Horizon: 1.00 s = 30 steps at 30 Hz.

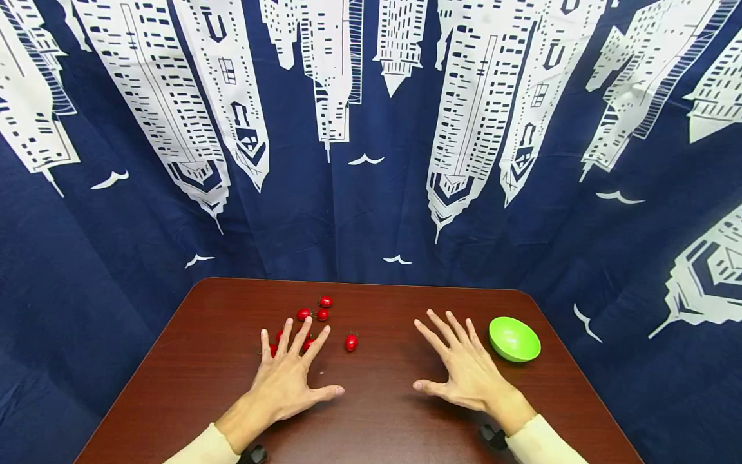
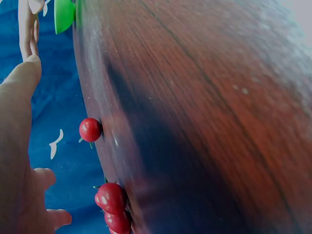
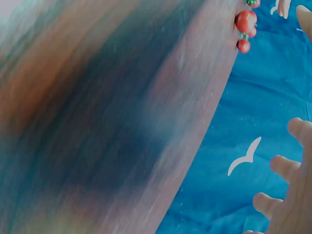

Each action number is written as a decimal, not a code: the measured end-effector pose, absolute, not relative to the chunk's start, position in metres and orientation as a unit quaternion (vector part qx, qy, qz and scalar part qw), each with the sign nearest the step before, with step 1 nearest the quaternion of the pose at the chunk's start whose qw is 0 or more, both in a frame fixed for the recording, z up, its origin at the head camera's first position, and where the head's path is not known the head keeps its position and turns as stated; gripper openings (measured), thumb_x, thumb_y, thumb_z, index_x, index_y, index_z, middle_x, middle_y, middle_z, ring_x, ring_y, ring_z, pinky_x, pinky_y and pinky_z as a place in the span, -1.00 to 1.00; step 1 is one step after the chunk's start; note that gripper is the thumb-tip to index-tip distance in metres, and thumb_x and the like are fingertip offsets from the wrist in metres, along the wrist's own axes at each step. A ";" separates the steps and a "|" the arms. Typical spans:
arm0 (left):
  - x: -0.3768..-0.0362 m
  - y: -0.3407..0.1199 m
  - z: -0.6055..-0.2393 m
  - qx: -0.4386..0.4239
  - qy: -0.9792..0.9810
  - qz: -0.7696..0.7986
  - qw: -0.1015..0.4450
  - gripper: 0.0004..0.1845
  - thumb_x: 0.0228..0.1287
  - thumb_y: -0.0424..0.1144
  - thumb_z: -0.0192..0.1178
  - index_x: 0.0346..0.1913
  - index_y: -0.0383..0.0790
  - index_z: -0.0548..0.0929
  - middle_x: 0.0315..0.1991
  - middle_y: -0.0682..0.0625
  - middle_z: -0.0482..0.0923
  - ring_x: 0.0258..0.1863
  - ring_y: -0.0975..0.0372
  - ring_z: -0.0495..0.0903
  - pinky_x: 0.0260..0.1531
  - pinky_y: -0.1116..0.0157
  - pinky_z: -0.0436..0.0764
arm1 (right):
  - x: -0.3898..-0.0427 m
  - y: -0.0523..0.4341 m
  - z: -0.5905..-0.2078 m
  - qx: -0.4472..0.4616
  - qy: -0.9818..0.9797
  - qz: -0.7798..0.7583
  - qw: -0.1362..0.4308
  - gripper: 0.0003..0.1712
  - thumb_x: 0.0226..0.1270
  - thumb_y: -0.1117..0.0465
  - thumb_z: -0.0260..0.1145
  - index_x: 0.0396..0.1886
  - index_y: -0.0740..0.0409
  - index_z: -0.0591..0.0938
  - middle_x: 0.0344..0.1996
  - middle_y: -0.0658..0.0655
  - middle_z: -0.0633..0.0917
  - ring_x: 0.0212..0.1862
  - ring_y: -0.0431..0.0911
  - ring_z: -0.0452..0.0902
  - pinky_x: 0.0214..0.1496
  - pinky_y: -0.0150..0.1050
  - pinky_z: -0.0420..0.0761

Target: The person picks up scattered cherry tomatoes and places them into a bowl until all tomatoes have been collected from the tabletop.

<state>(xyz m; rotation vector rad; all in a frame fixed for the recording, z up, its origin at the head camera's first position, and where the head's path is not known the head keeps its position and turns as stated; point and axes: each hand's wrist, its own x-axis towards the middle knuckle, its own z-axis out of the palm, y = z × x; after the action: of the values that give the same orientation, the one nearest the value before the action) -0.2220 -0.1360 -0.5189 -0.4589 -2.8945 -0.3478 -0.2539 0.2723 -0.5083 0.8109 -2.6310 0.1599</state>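
Note:
My left hand (image 1: 285, 381) is spread above the table on the left, fingers apart and holding nothing. Several small red cherry tomatoes (image 1: 322, 314) with green stems lie beneath and beyond its fingers, some partly hidden by them. One tomato (image 1: 351, 342) sits apart, to the right of the left fingertips. My right hand (image 1: 468, 374) is also spread over the table, holding nothing. Just to its right stands a bright green bowl (image 1: 514, 339); no contents show inside it. In the left wrist view, tomatoes (image 2: 111, 198) rest on the tabletop below the hand.
The brown wooden table (image 1: 382, 419) has rounded far corners. Behind and beside it hangs a dark blue cloth (image 1: 301, 238) printed with white buildings and birds. Dark bands with small devices sit at both wrists.

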 end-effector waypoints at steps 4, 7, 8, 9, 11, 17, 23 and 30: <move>-0.224 -0.133 -0.518 -0.159 -0.975 -0.129 0.087 0.28 0.23 0.78 0.32 0.92 0.42 0.11 0.96 -0.10 0.04 0.95 -0.33 -0.04 0.75 -0.68 -0.22 | -0.256 0.281 -0.503 0.275 -0.942 0.063 0.180 0.36 0.28 -0.57 0.60 0.95 -0.36 0.21 0.91 0.11 0.26 0.84 0.45 0.25 0.78 0.68 0.17; -0.226 -0.131 -0.517 -0.165 -0.974 -0.130 0.084 0.27 0.26 0.78 0.29 0.92 0.41 0.08 0.97 -0.10 0.03 0.95 -0.31 -0.07 0.75 -0.67 -0.24 | -0.258 0.291 -0.500 0.261 -0.947 0.068 0.177 0.33 0.31 -0.53 0.61 0.94 -0.36 0.22 0.90 0.12 0.28 0.84 0.44 0.25 0.79 0.66 0.15; -0.227 -0.130 -0.517 -0.167 -0.974 -0.131 0.085 0.27 0.27 0.77 0.29 0.92 0.40 0.09 0.96 -0.11 0.04 0.95 -0.31 -0.07 0.75 -0.67 -0.23 | -0.258 0.294 -0.500 0.255 -0.948 0.068 0.176 0.32 0.32 -0.52 0.61 0.94 -0.36 0.23 0.90 0.13 0.28 0.84 0.44 0.25 0.79 0.65 0.15; -0.228 -0.130 -0.517 -0.169 -0.973 -0.133 0.085 0.26 0.28 0.77 0.29 0.92 0.40 0.09 0.96 -0.12 0.05 0.95 -0.31 -0.07 0.75 -0.67 -0.23 | -0.259 0.297 -0.499 0.250 -0.950 0.069 0.176 0.30 0.33 -0.51 0.61 0.94 -0.35 0.24 0.89 0.13 0.29 0.83 0.43 0.26 0.80 0.65 0.16; -0.229 -0.128 -0.516 -0.172 -0.972 -0.135 0.084 0.26 0.30 0.76 0.29 0.93 0.38 0.10 0.96 -0.11 0.06 0.96 -0.30 -0.08 0.76 -0.67 -0.22 | -0.261 0.304 -0.498 0.239 -0.952 0.069 0.179 0.26 0.35 -0.48 0.61 0.92 -0.31 0.28 0.88 0.16 0.33 0.82 0.43 0.28 0.78 0.66 0.18; -0.229 -0.121 -0.515 -0.180 -0.970 -0.135 0.090 0.24 0.31 0.76 0.26 0.92 0.37 0.13 0.95 -0.07 0.09 0.96 -0.27 -0.04 0.77 -0.66 -0.14 | -0.265 0.326 -0.498 0.206 -0.959 0.069 0.181 0.13 0.45 -0.40 0.58 0.87 -0.18 0.39 0.83 0.23 0.40 0.78 0.45 0.33 0.73 0.71 0.25; -0.232 -0.111 -0.515 -0.189 -0.967 -0.134 0.107 0.20 0.31 0.73 0.30 0.90 0.36 0.21 0.92 -0.05 0.20 0.92 -0.27 0.10 0.77 -0.64 -0.05 | -0.265 0.350 -0.495 0.173 -0.967 0.072 0.175 0.11 0.47 -0.42 0.55 0.85 -0.13 0.41 0.81 0.27 0.40 0.77 0.49 0.31 0.73 0.71 0.22; -0.236 -0.101 -0.515 -0.205 -0.962 -0.135 0.118 0.15 0.37 0.73 0.25 0.89 0.32 0.26 0.88 -0.07 0.30 0.89 -0.26 0.21 0.78 -0.63 -0.05 | -0.269 0.376 -0.497 0.112 -0.980 0.085 0.145 0.16 0.48 -0.44 0.52 0.85 0.00 0.36 0.80 0.36 0.38 0.78 0.55 0.20 0.73 0.74 0.10</move>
<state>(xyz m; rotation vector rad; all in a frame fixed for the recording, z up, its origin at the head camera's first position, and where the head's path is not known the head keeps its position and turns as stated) -0.2360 -0.1006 -0.5148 -0.6000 -2.8141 -0.3960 -0.2691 0.3764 -0.4974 0.3222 -2.8227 0.2442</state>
